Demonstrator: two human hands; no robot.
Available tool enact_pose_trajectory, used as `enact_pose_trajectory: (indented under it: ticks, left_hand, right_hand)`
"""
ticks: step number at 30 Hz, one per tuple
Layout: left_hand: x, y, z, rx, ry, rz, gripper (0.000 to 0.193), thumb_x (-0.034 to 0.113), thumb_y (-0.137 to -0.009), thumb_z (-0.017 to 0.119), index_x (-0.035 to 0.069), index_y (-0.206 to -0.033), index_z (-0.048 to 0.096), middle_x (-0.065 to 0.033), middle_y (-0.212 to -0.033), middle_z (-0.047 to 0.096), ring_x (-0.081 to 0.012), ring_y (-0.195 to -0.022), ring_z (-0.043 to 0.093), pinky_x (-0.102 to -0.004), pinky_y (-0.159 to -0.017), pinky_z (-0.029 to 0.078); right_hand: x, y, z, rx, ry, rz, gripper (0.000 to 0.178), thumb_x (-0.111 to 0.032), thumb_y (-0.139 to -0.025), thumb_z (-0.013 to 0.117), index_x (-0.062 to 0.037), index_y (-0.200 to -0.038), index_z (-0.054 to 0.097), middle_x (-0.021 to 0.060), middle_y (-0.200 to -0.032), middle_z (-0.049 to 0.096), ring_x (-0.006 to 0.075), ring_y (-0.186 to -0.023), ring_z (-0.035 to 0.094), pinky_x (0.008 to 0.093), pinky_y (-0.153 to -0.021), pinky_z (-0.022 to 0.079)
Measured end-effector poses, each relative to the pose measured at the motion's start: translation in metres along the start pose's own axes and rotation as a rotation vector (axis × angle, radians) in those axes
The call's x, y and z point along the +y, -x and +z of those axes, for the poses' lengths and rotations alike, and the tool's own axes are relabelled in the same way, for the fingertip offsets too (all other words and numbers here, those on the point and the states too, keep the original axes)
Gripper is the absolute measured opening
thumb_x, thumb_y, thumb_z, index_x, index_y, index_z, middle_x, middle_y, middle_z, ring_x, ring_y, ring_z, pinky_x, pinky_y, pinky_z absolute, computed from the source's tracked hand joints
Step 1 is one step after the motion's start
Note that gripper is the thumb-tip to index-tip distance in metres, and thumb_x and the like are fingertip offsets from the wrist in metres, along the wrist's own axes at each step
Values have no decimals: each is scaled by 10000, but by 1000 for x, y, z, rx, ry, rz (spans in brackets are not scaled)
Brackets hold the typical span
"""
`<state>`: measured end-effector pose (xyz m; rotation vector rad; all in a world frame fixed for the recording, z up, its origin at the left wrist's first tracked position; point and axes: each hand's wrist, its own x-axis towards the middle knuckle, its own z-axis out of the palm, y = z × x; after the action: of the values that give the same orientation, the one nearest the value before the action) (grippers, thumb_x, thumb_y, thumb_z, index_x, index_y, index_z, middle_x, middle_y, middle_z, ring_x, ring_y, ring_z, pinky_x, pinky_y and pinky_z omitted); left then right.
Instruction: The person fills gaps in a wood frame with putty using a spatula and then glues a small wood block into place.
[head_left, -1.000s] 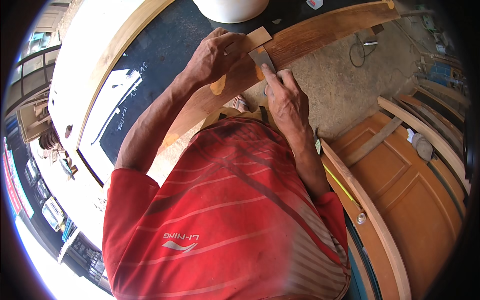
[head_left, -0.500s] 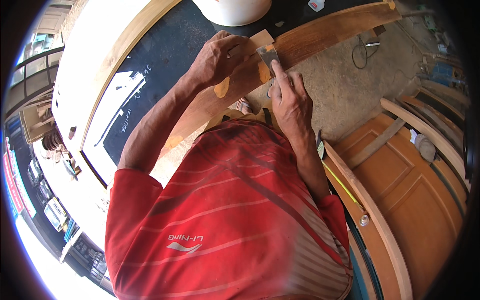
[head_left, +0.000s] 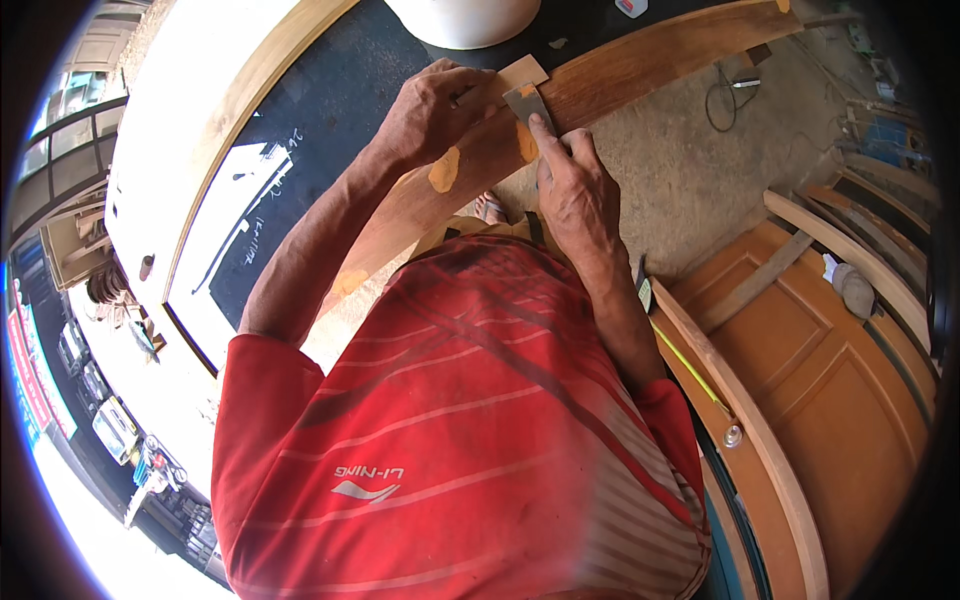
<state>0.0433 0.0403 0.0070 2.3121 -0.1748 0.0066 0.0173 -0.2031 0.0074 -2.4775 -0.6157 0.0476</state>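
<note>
My right hand (head_left: 580, 195) grips a putty knife (head_left: 530, 108), its index finger pressed along the metal blade. A dab of orange putty sits at the blade's tip. Just left of it, my left hand (head_left: 432, 112) is closed on a small flat brown piece (head_left: 524, 74), whose far end sticks out past my fingers and lies close to the blade. Under both hands runs a long brown wooden board (head_left: 660, 62). Orange putty patches (head_left: 444, 171) mark its surface, one of them right below the knife. My left palm hides part of the small piece.
A white bucket (head_left: 465, 25) stands on the black tabletop (head_left: 340, 85) beyond the board. To the right, a brown panelled door (head_left: 800, 345) lies among wooden strips (head_left: 745, 400). A cable (head_left: 718, 112) rests on the dusty floor. Outside at left stand motorbikes (head_left: 155, 465).
My right hand has shifted slightly left with the putty knife, and the blade has turned a little beside the small flat piece. The left hand has hardly moved.
</note>
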Motion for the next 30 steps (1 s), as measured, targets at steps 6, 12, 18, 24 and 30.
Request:
enact_pose_trajectory:
  ticks: [6,12,18,24,30]
  left_hand:
    - [-3,-1,-1,-17,89,-60,330,231,-970,774,89,-1268,777,-158,-1082,741,-297,-981,734,-405,-897,596]
    - [-2,1,-1,7,51,-13,309,219,-985,749,102,-1270,779,-159,-1082,744,-299,-977,735,-407,-897,597]
    - [-1,0,0,-10,85,-33,312,221,-993,739,108,-1281,774,-162,-1086,750,-299,-994,730,-415,-914,593]
    - [0,1,1,-13,82,-45,330,245,-990,750,112,-1291,772,-155,-1096,750,-290,-999,723,-415,-924,590]
    - [0,0,0,-9,36,11,323,233,-981,755,113,-1280,774,-135,-1090,759,-281,-999,718,-418,-906,594]
  right_hand:
    - [0,-1,-2,-6,32,5,454,-99,-1009,655,-147,-1460,660,121,-1064,617,341,-940,698,460,-756,618]
    - [4,6,-16,75,-64,72,464,-83,-994,662,-126,-1456,656,135,-1068,630,349,-888,718,467,-743,609]
    - [-4,16,-13,7,-20,22,457,-75,-995,669,-128,-1448,676,100,-1042,638,292,-903,712,435,-754,595]
    - [-6,15,-5,27,-15,-12,449,-68,-999,666,-126,-1444,685,99,-1039,639,295,-912,710,439,-765,586]
    - [-6,10,-13,-64,19,-19,458,-104,-981,670,-109,-1438,644,143,-1095,639,357,-951,710,463,-760,616]
